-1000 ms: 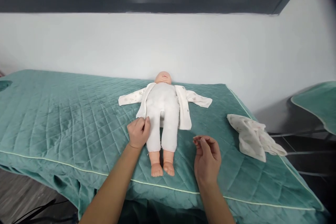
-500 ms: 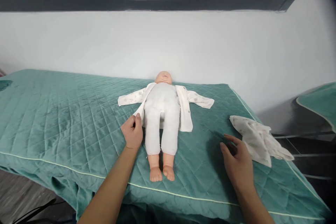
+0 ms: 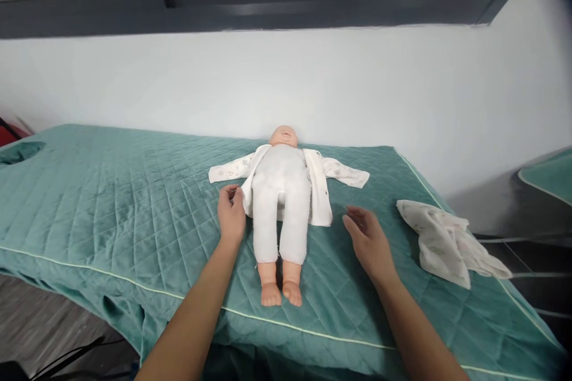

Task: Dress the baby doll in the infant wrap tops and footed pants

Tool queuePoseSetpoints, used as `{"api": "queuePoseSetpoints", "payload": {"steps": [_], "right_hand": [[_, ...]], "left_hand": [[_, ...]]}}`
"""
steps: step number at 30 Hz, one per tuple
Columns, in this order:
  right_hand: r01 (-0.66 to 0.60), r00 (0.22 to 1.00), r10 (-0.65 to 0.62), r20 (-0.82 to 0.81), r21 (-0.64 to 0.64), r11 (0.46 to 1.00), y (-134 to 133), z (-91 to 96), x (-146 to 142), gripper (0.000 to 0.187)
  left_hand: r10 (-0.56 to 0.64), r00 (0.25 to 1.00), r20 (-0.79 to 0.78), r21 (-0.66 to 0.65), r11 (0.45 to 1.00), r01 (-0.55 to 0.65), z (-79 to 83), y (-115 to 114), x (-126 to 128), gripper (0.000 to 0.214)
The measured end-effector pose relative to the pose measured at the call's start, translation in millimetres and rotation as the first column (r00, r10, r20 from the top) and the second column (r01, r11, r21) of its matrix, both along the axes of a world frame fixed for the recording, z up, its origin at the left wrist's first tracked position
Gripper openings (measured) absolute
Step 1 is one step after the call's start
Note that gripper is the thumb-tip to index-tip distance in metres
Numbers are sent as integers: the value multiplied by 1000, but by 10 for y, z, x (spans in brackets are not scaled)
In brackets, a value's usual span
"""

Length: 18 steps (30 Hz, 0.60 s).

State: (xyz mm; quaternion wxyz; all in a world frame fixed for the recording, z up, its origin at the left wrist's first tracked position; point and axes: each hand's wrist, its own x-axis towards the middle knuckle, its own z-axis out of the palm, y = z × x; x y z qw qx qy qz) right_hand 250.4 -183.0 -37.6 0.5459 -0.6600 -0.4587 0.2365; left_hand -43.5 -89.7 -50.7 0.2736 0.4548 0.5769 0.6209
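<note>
A baby doll (image 3: 281,202) lies on its back on a green quilted bed cover (image 3: 111,202), head toward the wall. An open white patterned jacket (image 3: 319,190) is spread under it, sleeves out to both sides. My left hand (image 3: 231,214) pinches the jacket's left front edge beside the doll's hip. My right hand (image 3: 369,241) hovers open over the cover, just right of the jacket's other front panel, touching nothing.
A crumpled white patterned cloth (image 3: 447,241) lies near the bed's right edge. The white wall runs behind the doll's head under a dark window frame (image 3: 286,3). Another green-covered surface (image 3: 547,175) shows at far right. The bed's front edge (image 3: 313,327) is close to me.
My right hand went out toward the crumpled cloth, then came back left toward the jacket's right panel. My left hand stayed on the jacket's left edge.
</note>
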Motion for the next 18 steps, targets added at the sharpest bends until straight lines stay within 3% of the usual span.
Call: {"api": "queuePoseSetpoints", "payload": {"steps": [3,8,12,15,18], "right_hand": [[-112,991,111,-72,-8,994,453,42,-151,50],[-56,998,53,-42,-91,994,1006,76,-383,40],[-89,986,76,-148,-88,992,1087,52,-469,43],[-183,918,175,-356,13,983,1049,47,-501,45],[-226,853,244,-462,94,970,1023,72,-538,45]], "left_hand": [[-95,995,-26,-76,993,93,58,-9,16,32],[-201,973,-114,-130,974,186,116,17,21,38],[-336,941,-29,-87,939,333,134,106,16,47],[-455,885,101,-88,882,463,191,149,26,56],[-500,828,253,-79,842,533,252,158,45,65]]}}
